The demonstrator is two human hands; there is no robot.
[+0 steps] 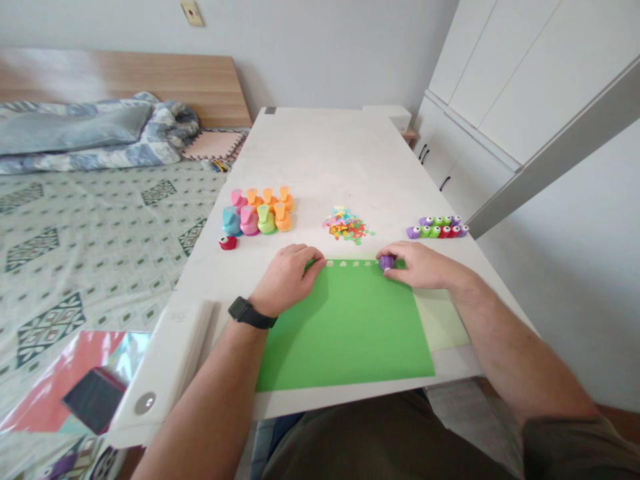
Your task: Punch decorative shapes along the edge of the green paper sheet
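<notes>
A green sheet of paper (350, 327) lies on the white table, with several small shapes punched out along its far edge. My left hand (295, 277) pinches the sheet's far left corner between thumb and fingers. At the far right part of that edge, my right hand (417, 265) grips a small purple punch (387, 263), which sits on the paper's edge. Just beyond the sheet is a pile of colourful paper cutouts (346, 225). Part of a pale green sheet (440, 319) shows under my right forearm.
Several large coloured punches (257, 215) stand at the left, with a small red punch (228, 243) nearer me. Small punches (438, 228) form rows at the right. A long white device (165, 367) lies along the left edge, beside a bed (100, 233).
</notes>
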